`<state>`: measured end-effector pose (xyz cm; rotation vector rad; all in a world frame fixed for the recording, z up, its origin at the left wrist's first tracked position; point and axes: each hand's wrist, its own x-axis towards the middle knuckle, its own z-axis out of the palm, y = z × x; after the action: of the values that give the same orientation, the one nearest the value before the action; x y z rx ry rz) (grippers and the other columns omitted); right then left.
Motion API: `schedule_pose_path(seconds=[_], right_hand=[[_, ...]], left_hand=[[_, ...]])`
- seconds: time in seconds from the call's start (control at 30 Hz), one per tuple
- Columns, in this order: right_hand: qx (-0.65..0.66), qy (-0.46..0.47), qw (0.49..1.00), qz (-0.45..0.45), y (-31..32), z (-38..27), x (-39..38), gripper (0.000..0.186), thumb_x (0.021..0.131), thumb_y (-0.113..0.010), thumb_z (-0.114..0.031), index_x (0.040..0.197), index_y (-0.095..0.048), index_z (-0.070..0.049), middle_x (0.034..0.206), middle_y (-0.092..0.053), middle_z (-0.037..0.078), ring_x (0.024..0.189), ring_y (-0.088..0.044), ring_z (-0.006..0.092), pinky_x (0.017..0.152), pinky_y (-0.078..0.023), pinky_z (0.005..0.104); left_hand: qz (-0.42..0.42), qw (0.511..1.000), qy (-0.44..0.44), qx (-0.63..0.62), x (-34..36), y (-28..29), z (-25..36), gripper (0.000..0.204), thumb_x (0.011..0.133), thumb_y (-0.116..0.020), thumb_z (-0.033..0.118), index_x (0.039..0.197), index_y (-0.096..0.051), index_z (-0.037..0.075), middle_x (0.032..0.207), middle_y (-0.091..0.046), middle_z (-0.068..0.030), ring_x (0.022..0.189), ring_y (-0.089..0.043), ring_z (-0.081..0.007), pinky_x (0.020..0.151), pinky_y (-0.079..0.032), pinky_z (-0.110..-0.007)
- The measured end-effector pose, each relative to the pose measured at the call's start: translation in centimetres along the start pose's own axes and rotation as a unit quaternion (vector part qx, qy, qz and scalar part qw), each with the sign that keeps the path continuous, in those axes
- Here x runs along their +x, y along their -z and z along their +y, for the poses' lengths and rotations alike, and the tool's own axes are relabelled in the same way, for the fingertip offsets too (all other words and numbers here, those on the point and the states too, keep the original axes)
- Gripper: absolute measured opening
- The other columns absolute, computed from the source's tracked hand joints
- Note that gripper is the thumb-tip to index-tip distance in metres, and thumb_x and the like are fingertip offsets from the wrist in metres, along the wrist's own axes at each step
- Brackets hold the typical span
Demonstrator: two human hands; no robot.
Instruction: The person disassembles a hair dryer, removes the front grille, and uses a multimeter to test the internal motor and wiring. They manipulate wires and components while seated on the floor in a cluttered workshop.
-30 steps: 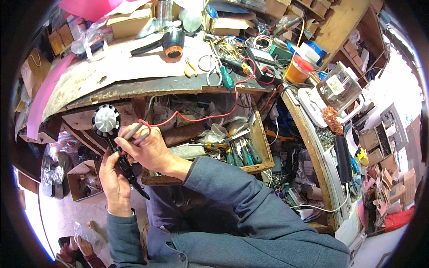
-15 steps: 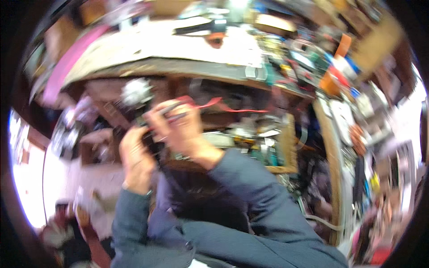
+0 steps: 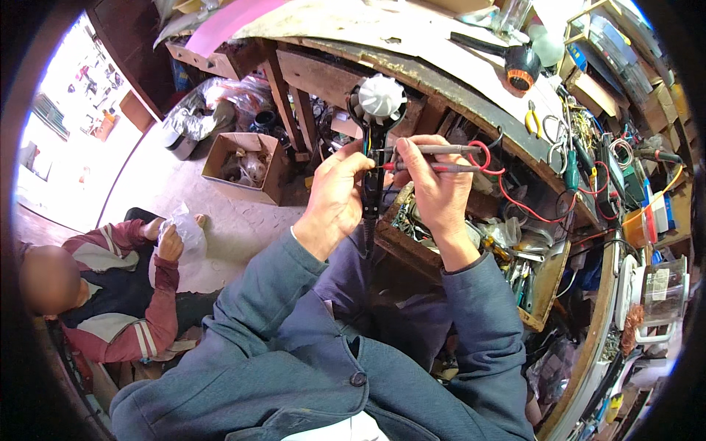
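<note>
Hands now sit higher and nearer than a second ago. Left hand [image 3: 334, 192] grips black fan unit [image 3: 373, 125] below the table [image 3: 412, 44] edge; right hand [image 3: 434, 184] pinches two meter probes [image 3: 430, 158], red lead [image 3: 515, 198] trailing right. View has swung left: seated person [image 3: 110, 294] appears.

- Open floor [image 3: 220, 213] lies left of the raised hands, bounded by a cardboard box [image 3: 246, 165].
- Right, an open drawer [image 3: 540, 287] and cluttered desk [image 3: 441, 55] crowd passage.
</note>
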<state>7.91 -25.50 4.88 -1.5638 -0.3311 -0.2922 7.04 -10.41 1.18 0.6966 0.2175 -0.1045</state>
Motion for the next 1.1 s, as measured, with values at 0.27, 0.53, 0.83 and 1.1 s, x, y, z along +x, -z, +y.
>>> schedule_pose_path(seconds=[0.27, 0.53, 0.83, 1.1], right_hand=[[0.014, -0.012, 1.0, 0.002, 0.1, -0.1, 0.0, 0.012, 0.096, -0.073, -0.01, 0.097, -0.073, 0.001, 0.074, -0.071, 0.005, 0.059, -0.069, 0.0108, 0.05, -0.054, 0.0232], [-0.062, 0.02, 0.998, 0.021, 0.5, 0.4, 0.6, 0.013, 0.095, -0.075, -0.012, 0.095, -0.073, 0.001, 0.071, -0.07, 0.004, 0.058, -0.068, 0.0098, 0.049, -0.053, 0.0246], [-0.065, 0.019, 0.997, 0.025, 0.3, 1.1, 0.5, 0.012, 0.096, -0.074, -0.011, 0.096, -0.073, 0.001, 0.071, -0.069, 0.004, 0.058, -0.067, 0.0096, 0.049, -0.053, 0.0245], [-0.06, 0.024, 0.998, 0.02, 0.1, 1.0, 0.3, 0.011, 0.096, -0.074, -0.011, 0.097, -0.073, 0.0, 0.071, -0.068, 0.003, 0.057, -0.066, 0.0092, 0.049, -0.052, 0.0242]], left_hand=[[-0.029, 0.999, 0.035, 0.013, 0.9, 0.6, 0.3, 0.04, 0.09, -0.053, -0.007, 0.13, -0.055, -0.003, 0.11, -0.068, -0.0159, 0.091, -0.072, -0.0291, 0.081, -0.065, -0.043], [-0.027, 0.999, 0.017, 0.027, 2.2, -0.6, 0.0, 0.035, 0.09, -0.051, -0.007, 0.124, -0.055, -0.006, 0.104, -0.069, -0.015, 0.082, -0.073, -0.026, 0.075, -0.065, -0.038], [-0.04, 0.998, -0.018, 0.04, 2.2, -0.2, -0.6, 0.033, 0.09, -0.053, -0.008, 0.121, -0.062, -0.004, 0.107, -0.07, -0.0115, 0.089, -0.071, -0.0195, 0.081, -0.062, -0.033], [-0.028, 0.998, -0.03, 0.044, 1.9, -0.1, -0.6, 0.036, 0.088, -0.054, -0.009, 0.122, -0.064, -0.004, 0.108, -0.071, -0.0088, 0.092, -0.069, -0.0164, 0.084, -0.058, -0.029]])
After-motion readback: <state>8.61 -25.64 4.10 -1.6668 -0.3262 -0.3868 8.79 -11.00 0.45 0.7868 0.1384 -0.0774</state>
